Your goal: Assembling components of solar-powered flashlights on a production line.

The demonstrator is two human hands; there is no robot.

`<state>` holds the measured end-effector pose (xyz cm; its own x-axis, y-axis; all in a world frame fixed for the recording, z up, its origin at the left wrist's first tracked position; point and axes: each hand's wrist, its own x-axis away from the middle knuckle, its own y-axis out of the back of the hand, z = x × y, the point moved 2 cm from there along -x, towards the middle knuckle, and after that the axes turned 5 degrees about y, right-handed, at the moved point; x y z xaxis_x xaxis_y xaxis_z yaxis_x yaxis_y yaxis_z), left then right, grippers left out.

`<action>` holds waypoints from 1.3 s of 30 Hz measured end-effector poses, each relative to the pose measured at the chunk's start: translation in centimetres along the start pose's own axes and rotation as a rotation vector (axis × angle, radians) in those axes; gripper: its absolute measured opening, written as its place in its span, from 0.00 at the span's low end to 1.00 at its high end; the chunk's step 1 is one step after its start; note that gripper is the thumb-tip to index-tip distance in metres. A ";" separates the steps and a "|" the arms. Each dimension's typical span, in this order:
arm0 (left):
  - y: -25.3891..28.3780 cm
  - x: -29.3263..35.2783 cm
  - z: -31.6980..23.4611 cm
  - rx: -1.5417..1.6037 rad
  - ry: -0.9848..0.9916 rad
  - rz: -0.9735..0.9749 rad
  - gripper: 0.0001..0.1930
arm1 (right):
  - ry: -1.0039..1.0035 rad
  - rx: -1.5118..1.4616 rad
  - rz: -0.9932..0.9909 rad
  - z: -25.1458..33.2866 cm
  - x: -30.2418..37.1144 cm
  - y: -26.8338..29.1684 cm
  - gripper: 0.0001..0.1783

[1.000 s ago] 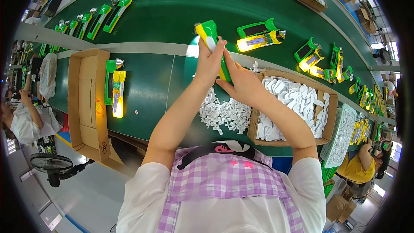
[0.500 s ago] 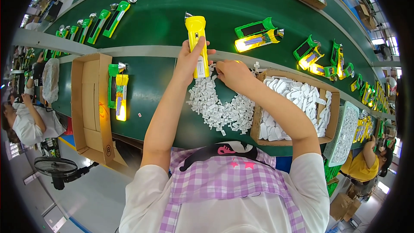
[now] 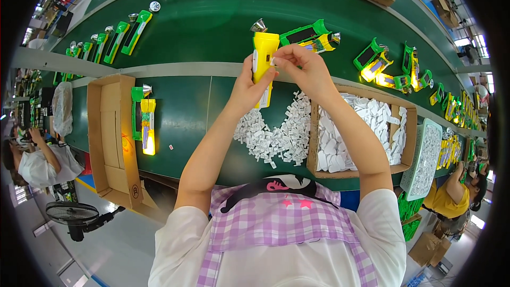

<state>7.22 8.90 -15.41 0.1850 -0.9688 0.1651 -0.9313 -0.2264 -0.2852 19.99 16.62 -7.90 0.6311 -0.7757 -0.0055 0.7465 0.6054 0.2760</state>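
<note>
My left hand (image 3: pixel 248 89) is wrapped round a yellow flashlight (image 3: pixel 265 45), held upright over the bench's grey rail, with its silver reflector (image 3: pixel 258 26) tilted loose at the top. My right hand (image 3: pixel 308 70) is closed in a pinch on a small white plastic piece (image 3: pixel 273 61), against the flashlight's face beside a dark slot. Below my hands lies a loose pile of small white plastic pieces (image 3: pixel 268 141). Right of it, a cardboard box (image 3: pixel 313 146) holds flat white oval parts (image 3: pixel 340 149).
An opened green-and-yellow flashlight (image 3: pixel 147 122) lies beside a cardboard box (image 3: pixel 110 133) at left. More flashlights (image 3: pixel 137 32) line the green belt (image 3: pixel 212 16) beyond the rail. A pale basket (image 3: pixel 423 157) stands at right. Co-workers sit on both sides; a black fan (image 3: pixel 74 213) is lower left.
My right hand has come up from the pile to the flashlight with a small white piece. My left hand has shifted right and turned the flashlight slightly. Flashlights on the belt have slid left.
</note>
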 end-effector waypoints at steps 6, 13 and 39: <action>-0.5 0.3 -0.4 -0.111 -0.055 -0.041 0.25 | 0.220 0.325 -0.050 0.1 -0.4 0.0 0.08; -0.2 0.5 -1.0 -0.292 -0.111 -0.117 0.22 | 0.073 0.149 -0.148 0.1 -0.6 -0.4 0.11; 3.6 -13.8 -2.0 -1.362 -0.791 -0.194 0.13 | -0.075 0.938 -0.050 -9.6 -3.2 10.5 0.12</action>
<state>0.72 21.67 -16.80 0.0345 -0.8411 -0.5398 -0.3670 -0.5131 0.7759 27.82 27.22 -14.18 0.5636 -0.8259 0.0149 0.2773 0.2061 0.9384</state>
